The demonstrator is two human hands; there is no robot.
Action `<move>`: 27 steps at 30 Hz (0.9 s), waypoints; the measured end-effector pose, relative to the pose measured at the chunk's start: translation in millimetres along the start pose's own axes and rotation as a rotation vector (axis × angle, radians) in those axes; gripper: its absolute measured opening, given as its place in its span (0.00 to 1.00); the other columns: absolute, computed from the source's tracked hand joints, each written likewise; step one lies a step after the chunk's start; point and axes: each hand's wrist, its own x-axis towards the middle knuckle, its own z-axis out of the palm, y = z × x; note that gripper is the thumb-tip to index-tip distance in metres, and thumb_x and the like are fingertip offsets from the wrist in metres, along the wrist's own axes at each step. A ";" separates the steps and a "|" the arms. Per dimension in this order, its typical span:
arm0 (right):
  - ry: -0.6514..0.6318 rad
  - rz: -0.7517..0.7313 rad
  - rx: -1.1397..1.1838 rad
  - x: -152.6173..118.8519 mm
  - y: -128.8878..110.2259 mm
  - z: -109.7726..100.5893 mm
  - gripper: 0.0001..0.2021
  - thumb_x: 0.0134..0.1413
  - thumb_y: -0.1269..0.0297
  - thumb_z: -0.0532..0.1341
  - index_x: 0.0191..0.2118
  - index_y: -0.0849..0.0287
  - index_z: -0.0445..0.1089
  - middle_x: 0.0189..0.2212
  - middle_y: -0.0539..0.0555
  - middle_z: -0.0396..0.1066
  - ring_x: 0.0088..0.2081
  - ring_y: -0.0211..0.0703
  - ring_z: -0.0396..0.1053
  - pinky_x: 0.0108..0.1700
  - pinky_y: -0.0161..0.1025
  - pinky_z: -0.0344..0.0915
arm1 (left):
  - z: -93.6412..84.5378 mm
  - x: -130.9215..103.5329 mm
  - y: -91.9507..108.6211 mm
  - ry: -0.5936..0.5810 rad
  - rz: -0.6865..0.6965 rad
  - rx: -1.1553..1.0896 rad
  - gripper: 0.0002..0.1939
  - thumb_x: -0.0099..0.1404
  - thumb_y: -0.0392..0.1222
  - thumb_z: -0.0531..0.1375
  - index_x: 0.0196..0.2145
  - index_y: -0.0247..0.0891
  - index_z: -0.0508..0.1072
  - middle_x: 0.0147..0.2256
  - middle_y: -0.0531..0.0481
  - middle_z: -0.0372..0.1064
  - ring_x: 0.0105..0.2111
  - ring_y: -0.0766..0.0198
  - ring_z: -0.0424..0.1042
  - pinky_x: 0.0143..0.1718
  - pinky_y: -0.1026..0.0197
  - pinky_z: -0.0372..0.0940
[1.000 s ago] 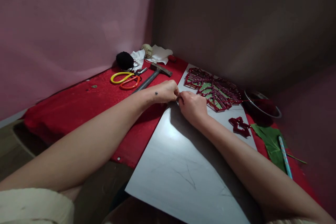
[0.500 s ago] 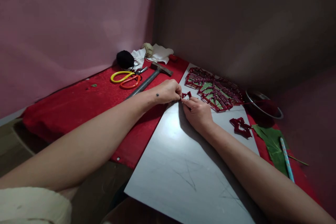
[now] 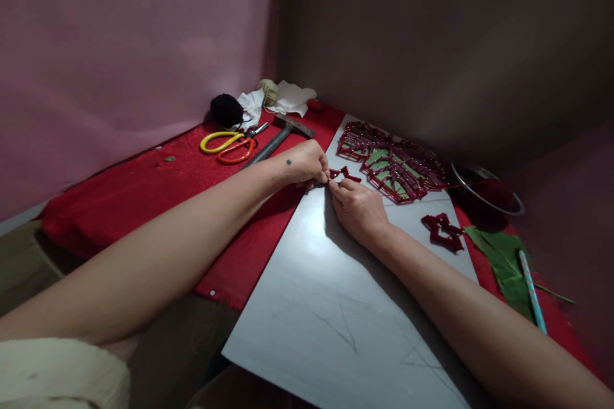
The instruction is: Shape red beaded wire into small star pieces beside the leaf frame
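My left hand is closed, its fingertips pinched on red yarn at the near left corner of a small star outline. That star is dark red yarn wound round nails on a pale board. My right hand meets it from the right, its thumb and forefinger pinched at the same corner, close to the left fingertips. The fingers hide most of the yarn between them. Behind them, a large leaf-like design of red and purple yarn over green covers the far part of the board. A finished-looking red yarn star lies right of my right forearm.
On the red cloth at left lie a hammer, scissors with yellow and orange handles and a black yarn ball. At right are a metal bowl with red yarn, a green leaf and a pen. Walls stand close behind.
Both hands stay at the star's corner, with slight finger movement. My left hand has shifted a little up and left. The view has moved slightly.
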 end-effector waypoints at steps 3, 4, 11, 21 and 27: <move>-0.031 -0.042 -0.012 1.3 1.7 -0.8 0.19 0.61 0.67 0.44 0.42 0.62 0.72 0.32 0.56 0.71 0.30 0.38 0.63 0.26 0.37 0.49 | -0.6 4.0 3.5 0.008 -0.038 0.064 0.05 0.51 0.30 0.59 0.27 0.33 0.75 0.10 0.56 0.59 0.12 0.70 0.59 0.17 0.66 0.54; -0.043 -0.054 -0.022 1.8 2.2 -1.4 0.19 0.61 0.67 0.44 0.42 0.62 0.72 0.32 0.57 0.71 0.30 0.38 0.63 0.26 0.37 0.49 | -0.4 5.0 4.7 0.017 -0.047 0.084 0.05 0.50 0.30 0.59 0.27 0.33 0.75 0.11 0.55 0.60 0.13 0.69 0.60 0.18 0.66 0.55; -0.099 -0.115 -0.036 4.9 6.9 -3.6 0.19 0.61 0.67 0.43 0.41 0.63 0.72 0.33 0.57 0.72 0.31 0.39 0.64 0.27 0.38 0.49 | 2.5 6.7 15.0 0.023 -0.066 0.250 0.05 0.50 0.27 0.59 0.21 0.32 0.72 0.10 0.54 0.60 0.13 0.69 0.60 0.19 0.65 0.54; 0.024 -0.085 0.090 -3.3 10.7 4.3 0.19 0.59 0.67 0.45 0.46 0.62 0.70 0.33 0.56 0.71 0.30 0.39 0.63 0.27 0.38 0.49 | 4.4 -6.4 1.3 0.019 0.003 0.108 0.03 0.53 0.31 0.58 0.28 0.34 0.72 0.11 0.56 0.60 0.11 0.71 0.59 0.15 0.68 0.54; 0.029 -0.048 0.220 -4.2 12.8 4.3 0.19 0.59 0.65 0.45 0.45 0.58 0.72 0.33 0.55 0.71 0.28 0.37 0.63 0.28 0.37 0.51 | 3.2 -6.8 -4.9 0.008 0.051 -0.021 0.08 0.55 0.31 0.58 0.35 0.34 0.71 0.16 0.56 0.62 0.14 0.71 0.63 0.17 0.68 0.57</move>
